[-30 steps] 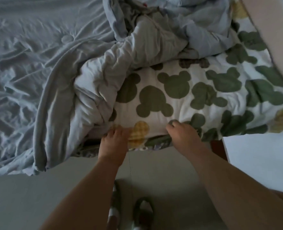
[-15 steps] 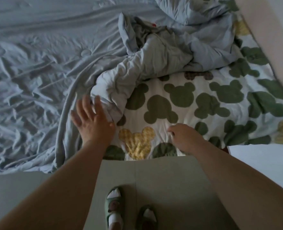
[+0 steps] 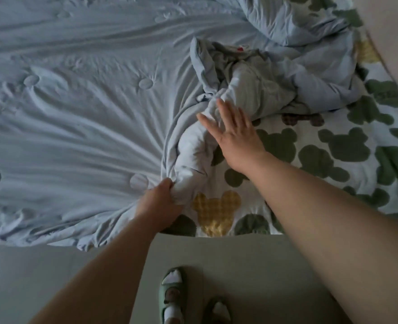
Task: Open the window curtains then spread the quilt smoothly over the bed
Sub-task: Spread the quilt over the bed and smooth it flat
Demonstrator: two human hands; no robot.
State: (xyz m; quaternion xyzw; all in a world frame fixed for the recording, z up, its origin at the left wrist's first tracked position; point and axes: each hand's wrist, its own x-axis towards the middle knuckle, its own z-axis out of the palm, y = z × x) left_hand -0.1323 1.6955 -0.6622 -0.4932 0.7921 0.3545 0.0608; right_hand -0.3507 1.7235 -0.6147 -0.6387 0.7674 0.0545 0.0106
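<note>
A pale blue quilt [image 3: 76,127] covers most of the bed, wrinkled on the left and bunched into a rolled fold [image 3: 193,155] near the middle. To the right of that fold its underside [image 3: 310,155] shows, white with green and yellow bear-head shapes. My left hand [image 3: 160,204] is shut on the lower end of the rolled fold near the bed's front edge. Farther up, my right hand [image 3: 233,134] lies flat with fingers spread on the same fold. No curtains are in view.
The grey floor [image 3: 240,265] runs along the bed's front edge, where my feet in green sandals [image 3: 172,293] stand. A pale wall or panel [image 3: 394,43] borders the bed at the upper right. More bunched blue quilt [image 3: 298,31] lies at the top right.
My left hand dropped from lying open on the fold and has closed on its lower end. My right hand let go of the patterned edge and moved up, opening flat on the fold.
</note>
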